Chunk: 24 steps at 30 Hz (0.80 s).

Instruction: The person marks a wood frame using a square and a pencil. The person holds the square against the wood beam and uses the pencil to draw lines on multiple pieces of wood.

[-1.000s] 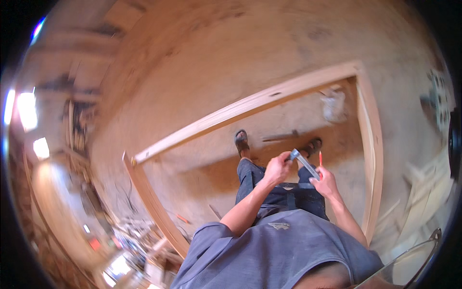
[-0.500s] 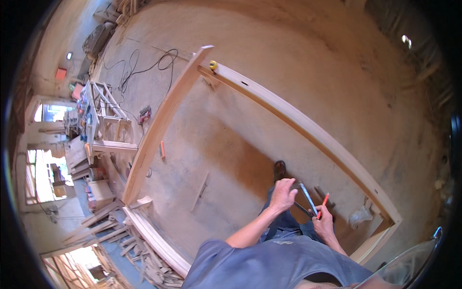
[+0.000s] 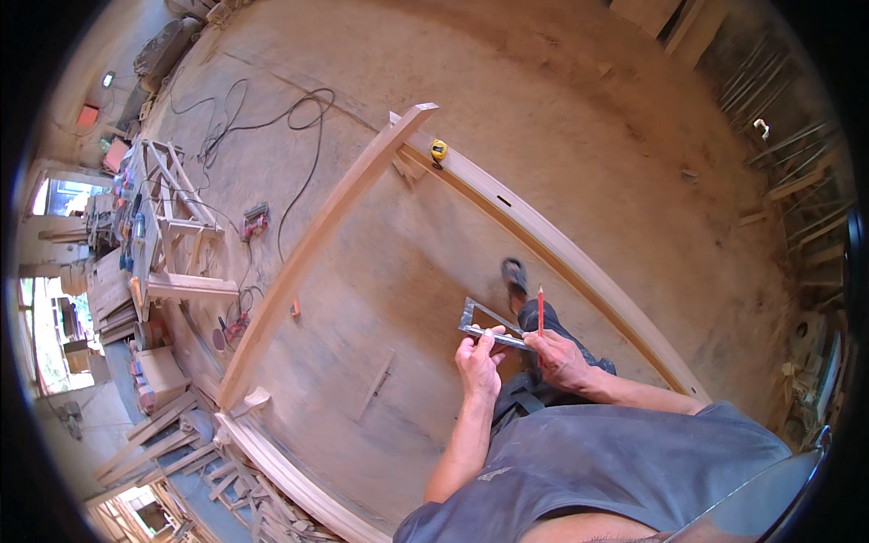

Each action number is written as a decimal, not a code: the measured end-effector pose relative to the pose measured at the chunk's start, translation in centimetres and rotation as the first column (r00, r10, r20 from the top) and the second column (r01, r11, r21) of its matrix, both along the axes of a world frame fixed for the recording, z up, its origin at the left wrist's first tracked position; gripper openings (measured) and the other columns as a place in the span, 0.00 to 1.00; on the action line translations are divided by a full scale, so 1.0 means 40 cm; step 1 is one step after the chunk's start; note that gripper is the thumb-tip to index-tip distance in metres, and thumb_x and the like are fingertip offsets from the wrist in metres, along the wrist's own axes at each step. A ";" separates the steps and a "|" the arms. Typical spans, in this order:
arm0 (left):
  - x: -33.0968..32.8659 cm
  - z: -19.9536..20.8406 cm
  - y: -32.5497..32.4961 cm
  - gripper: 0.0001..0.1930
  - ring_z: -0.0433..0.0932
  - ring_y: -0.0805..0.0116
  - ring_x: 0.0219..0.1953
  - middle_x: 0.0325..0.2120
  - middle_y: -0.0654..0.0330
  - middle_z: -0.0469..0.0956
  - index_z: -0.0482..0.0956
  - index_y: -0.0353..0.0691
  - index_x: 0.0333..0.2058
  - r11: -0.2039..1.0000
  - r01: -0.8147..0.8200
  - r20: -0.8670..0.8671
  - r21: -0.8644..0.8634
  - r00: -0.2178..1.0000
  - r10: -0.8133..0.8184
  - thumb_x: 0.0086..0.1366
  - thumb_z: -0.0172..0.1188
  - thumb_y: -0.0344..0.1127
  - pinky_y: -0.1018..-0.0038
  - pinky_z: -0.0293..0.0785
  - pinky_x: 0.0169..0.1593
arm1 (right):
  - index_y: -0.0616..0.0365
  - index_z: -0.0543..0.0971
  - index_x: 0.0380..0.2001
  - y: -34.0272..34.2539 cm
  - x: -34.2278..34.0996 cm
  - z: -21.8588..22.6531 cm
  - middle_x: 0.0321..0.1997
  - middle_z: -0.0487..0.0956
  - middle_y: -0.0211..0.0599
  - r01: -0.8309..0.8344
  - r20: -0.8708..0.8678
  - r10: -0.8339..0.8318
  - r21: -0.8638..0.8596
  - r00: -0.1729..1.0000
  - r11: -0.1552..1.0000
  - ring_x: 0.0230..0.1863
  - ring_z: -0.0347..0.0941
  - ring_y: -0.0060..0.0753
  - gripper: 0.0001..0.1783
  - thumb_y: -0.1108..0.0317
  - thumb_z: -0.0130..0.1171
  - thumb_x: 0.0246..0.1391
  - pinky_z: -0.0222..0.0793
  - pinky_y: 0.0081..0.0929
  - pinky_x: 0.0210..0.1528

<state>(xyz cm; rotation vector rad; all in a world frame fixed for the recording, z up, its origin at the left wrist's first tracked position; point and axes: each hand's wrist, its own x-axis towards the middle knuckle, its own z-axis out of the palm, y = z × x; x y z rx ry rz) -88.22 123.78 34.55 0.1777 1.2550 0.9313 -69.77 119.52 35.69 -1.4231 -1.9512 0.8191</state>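
In front of my body I hold a metal measuring square (image 3: 496,338) whose silver arms form an angled frame. My left hand (image 3: 480,366) pinches the square along its near arm. My right hand (image 3: 559,362) is closed on the other end of that arm and also carries a red pencil (image 3: 540,309), which points up between the fingers. Around me is a large wooden frame, with one beam (image 3: 321,231) on the left and a mortised rail (image 3: 566,258) on the far right. A yellow tape measure (image 3: 439,150) sits on the rail near their joint.
Another pale wooden rail (image 3: 290,478) runs along the near left. Beyond the left beam are a wooden workbench frame (image 3: 186,222), a red power tool (image 3: 254,222) and a looping black cable (image 3: 319,118) on the floor. Scrap wood (image 3: 244,498) is piled at lower left.
My hands have come together on the square, which has turned from upright to nearly crosswise. A foot has moved forward toward the rail, and the view has shifted.
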 end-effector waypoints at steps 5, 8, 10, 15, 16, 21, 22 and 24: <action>-0.051 -0.087 0.286 0.10 0.85 0.64 0.36 0.38 0.52 0.85 0.74 0.31 0.48 0.992 0.120 -0.252 -0.034 0.960 -0.125 0.72 0.55 0.31 0.72 0.83 0.36 | 0.58 0.74 0.55 0.278 -0.002 -0.099 0.50 0.80 0.48 -0.230 -0.202 0.142 -0.528 0.969 0.818 0.54 0.78 0.52 0.30 0.73 0.66 0.45 0.74 0.42 0.56; -0.124 -0.220 0.457 0.11 0.83 0.69 0.32 0.35 0.54 0.84 0.74 0.28 0.48 0.982 0.177 -0.434 0.061 0.891 -0.133 0.70 0.49 0.25 0.73 0.81 0.36 | 0.57 0.74 0.57 0.492 0.006 -0.212 0.54 0.79 0.49 -0.272 -0.353 0.016 -0.691 0.936 0.669 0.59 0.76 0.47 0.34 0.62 0.71 0.45 0.71 0.41 0.63; -0.187 -0.234 0.540 0.10 0.82 0.68 0.31 0.34 0.53 0.83 0.72 0.31 0.48 0.979 0.193 -0.488 0.058 0.861 -0.141 0.70 0.46 0.24 0.71 0.81 0.37 | 0.55 0.75 0.48 0.631 -0.013 -0.326 0.41 0.81 0.48 -0.084 -0.193 -0.047 -0.616 0.980 0.783 0.45 0.79 0.53 0.27 0.63 0.68 0.43 0.75 0.45 0.47; -0.288 -0.205 0.807 0.12 0.81 0.68 0.30 0.34 0.54 0.81 0.69 0.34 0.50 0.989 0.138 -0.562 0.043 0.822 -0.091 0.70 0.43 0.24 0.70 0.81 0.37 | 0.58 0.73 0.50 1.110 -0.024 -0.499 0.49 0.79 0.54 0.100 0.172 -0.026 -0.435 0.985 0.895 0.54 0.73 0.58 0.25 0.73 0.60 0.43 0.68 0.53 0.52; -0.303 -0.206 0.851 0.12 0.80 0.69 0.30 0.33 0.55 0.80 0.69 0.35 0.50 0.990 0.140 -0.561 0.033 0.822 -0.098 0.70 0.42 0.24 0.72 0.80 0.37 | 0.58 0.72 0.52 1.187 -0.035 -0.541 0.54 0.77 0.53 0.098 0.235 -0.020 -0.326 0.972 0.940 0.61 0.70 0.56 0.27 0.73 0.60 0.44 0.65 0.55 0.57; -0.345 -0.268 1.105 0.12 0.77 0.72 0.29 0.32 0.59 0.78 0.69 0.36 0.51 0.976 0.219 -0.536 0.022 0.826 -0.173 0.72 0.42 0.25 0.77 0.77 0.36 | 0.53 0.68 0.55 1.481 -0.090 -0.665 0.67 0.70 0.47 0.006 0.445 0.107 -0.247 0.889 0.969 0.73 0.57 0.55 0.31 0.78 0.59 0.44 0.55 0.58 0.68; -0.350 -0.290 1.143 0.11 0.76 0.75 0.29 0.33 0.59 0.78 0.69 0.36 0.50 0.967 0.256 -0.504 0.018 0.837 -0.212 0.73 0.42 0.25 0.78 0.76 0.35 | 0.54 0.69 0.55 1.493 -0.085 -0.690 0.66 0.70 0.47 -0.006 0.433 0.139 -0.293 0.890 0.956 0.73 0.57 0.55 0.30 0.79 0.59 0.45 0.55 0.57 0.69; -0.368 -0.331 1.231 0.10 0.76 0.76 0.29 0.33 0.60 0.78 0.69 0.36 0.50 0.947 0.321 -0.466 0.029 0.842 -0.271 0.74 0.42 0.25 0.79 0.76 0.35 | 0.54 0.70 0.54 1.520 -0.108 -0.683 0.66 0.70 0.46 -0.053 0.396 0.222 -0.395 0.891 0.917 0.74 0.57 0.56 0.29 0.79 0.60 0.45 0.53 0.56 0.71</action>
